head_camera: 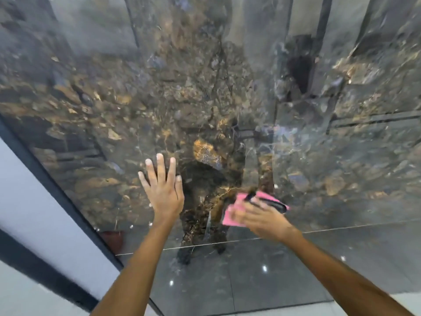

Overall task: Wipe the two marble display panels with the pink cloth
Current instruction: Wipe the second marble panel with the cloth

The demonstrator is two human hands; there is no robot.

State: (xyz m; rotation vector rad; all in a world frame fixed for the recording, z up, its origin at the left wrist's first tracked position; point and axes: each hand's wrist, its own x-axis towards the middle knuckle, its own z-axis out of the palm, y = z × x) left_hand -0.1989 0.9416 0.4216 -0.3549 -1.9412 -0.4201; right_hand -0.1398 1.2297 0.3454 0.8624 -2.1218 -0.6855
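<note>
A glossy dark marble panel [136, 106] with brown and gold veins fills most of the head view and stands upright in front of me. My left hand [163, 185] lies flat against it, fingers spread and straight. My right hand [259, 216], blurred by motion, presses the pink cloth [234, 216] against the lower part of the panel, right of the left hand. A dark strip runs across the cloth's upper edge. Only one panel shows clearly; a second one cannot be made out.
A dark frame [57, 185] borders the panel on the left, with a pale wall [20, 179] beside it. Below the panel's bottom edge lies a shiny dark tiled floor [262, 277] reflecting small lights. Reflections of shelving show in the panel at right.
</note>
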